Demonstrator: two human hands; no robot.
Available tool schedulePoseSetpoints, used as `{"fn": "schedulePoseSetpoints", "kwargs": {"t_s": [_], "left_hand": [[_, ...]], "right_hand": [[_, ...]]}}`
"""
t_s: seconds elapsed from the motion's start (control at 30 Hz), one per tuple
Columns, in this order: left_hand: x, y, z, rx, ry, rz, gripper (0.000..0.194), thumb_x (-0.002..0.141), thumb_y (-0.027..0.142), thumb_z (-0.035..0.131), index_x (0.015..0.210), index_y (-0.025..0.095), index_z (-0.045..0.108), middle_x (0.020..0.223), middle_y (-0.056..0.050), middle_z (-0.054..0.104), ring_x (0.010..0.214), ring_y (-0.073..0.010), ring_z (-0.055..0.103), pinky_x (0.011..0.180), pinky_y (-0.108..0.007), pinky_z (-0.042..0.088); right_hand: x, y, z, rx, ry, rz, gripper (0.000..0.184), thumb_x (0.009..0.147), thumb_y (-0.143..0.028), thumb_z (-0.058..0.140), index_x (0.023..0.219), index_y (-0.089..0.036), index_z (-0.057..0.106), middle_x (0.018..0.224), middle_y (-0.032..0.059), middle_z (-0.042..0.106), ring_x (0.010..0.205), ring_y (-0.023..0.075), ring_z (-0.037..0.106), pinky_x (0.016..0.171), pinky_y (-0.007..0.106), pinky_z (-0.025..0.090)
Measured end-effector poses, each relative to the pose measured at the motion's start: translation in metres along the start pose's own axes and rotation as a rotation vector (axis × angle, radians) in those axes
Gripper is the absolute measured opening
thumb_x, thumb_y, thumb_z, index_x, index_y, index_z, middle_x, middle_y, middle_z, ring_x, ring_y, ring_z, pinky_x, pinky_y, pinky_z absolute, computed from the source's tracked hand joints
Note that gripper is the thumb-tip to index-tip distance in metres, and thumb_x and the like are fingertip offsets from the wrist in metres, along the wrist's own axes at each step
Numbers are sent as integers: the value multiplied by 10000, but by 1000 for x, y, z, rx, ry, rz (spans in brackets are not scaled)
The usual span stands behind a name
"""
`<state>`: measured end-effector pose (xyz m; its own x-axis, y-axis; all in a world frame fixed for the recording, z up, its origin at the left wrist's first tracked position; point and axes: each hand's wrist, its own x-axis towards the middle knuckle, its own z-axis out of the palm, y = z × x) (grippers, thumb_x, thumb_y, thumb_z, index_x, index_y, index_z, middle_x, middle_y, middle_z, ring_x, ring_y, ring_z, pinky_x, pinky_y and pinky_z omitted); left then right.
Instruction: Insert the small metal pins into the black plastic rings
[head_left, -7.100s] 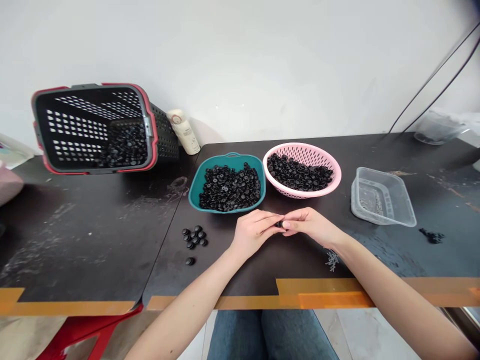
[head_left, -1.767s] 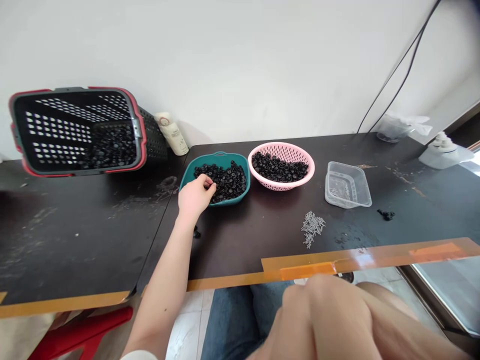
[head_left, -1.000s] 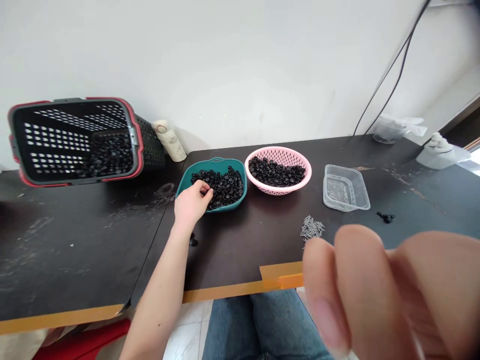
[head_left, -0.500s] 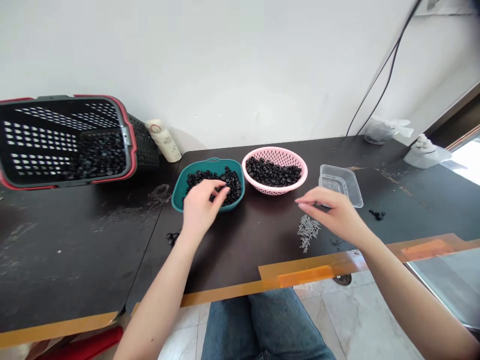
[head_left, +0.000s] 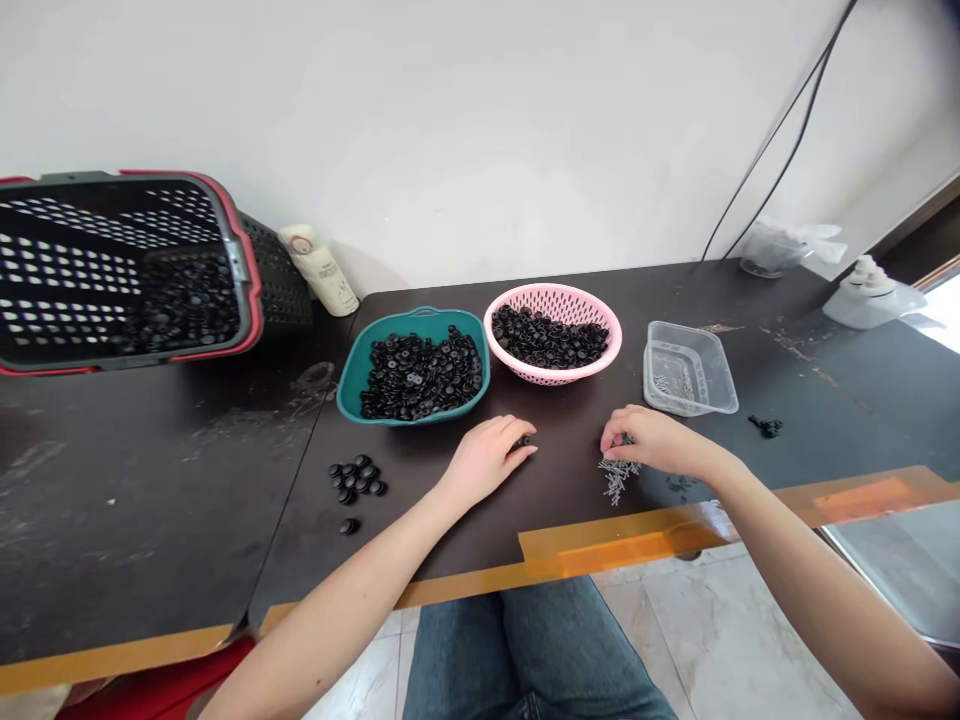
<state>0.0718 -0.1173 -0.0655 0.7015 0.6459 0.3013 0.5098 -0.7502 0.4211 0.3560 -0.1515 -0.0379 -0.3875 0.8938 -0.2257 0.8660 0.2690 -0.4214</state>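
My left hand (head_left: 489, 458) rests low over the dark table in front of the baskets, with a small round black cap (head_left: 523, 441) between thumb and fingers. At the pile of small grey screws (head_left: 618, 484) my right hand (head_left: 651, 440) has its fingertips pinched together; what lies between them is hidden. Beyond my left hand stands a teal basin (head_left: 351, 385) full of black caps. A pink basket (head_left: 553, 291) beside it also holds many black pieces. Several loose black caps (head_left: 360, 475) lie on the table left of my left forearm.
A clear plastic tub (head_left: 701, 375) with a few screws stands behind my right hand. Right of it is a small black cluster (head_left: 766, 427). A tipped dark basket (head_left: 251, 270) holds more black pieces at left, near a white bottle (head_left: 321, 272). Orange tape (head_left: 600, 552) lines the table edge.
My left hand has come from over the teal basin to the right and nearer, now with a black cap. My right hand has lowered to the screw pile.
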Motion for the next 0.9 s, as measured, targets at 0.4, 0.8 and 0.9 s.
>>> {"fn": "schedulePoseSetpoints", "kwargs": {"t_s": [0.4, 0.8, 0.9], "left_hand": [[-1, 1, 4, -35, -39, 10, 188, 897, 376, 540, 934, 196, 577, 886, -28, 620, 807, -164, 576, 714, -276, 444], [-3, 5, 3, -35, -63, 22, 213, 913, 388, 510, 939, 191, 587, 873, -22, 629, 806, -161, 582, 729, -277, 440], [-2, 5, 3, -38, -67, 22, 209, 915, 383, 507, 938, 194, 591, 881, -25, 632, 810, -163, 586, 727, -277, 444]], "right_hand": [[-9, -3, -17, 308, -17, 119, 232, 790, -396, 581, 917, -229, 678, 783, 25, 684, 708, 206, 616, 617, 300, 442], [-19, 6, -11, 279, 50, 85, 314, 896, -398, 450, 1032, -238, 684, 866, 32, 708, 798, 220, 645, 732, 333, 473], [-22, 9, -11, 241, 80, 65, 309, 898, -389, 457, 1044, -237, 683, 992, 47, 691, 904, 231, 631, 798, 341, 471]]}}
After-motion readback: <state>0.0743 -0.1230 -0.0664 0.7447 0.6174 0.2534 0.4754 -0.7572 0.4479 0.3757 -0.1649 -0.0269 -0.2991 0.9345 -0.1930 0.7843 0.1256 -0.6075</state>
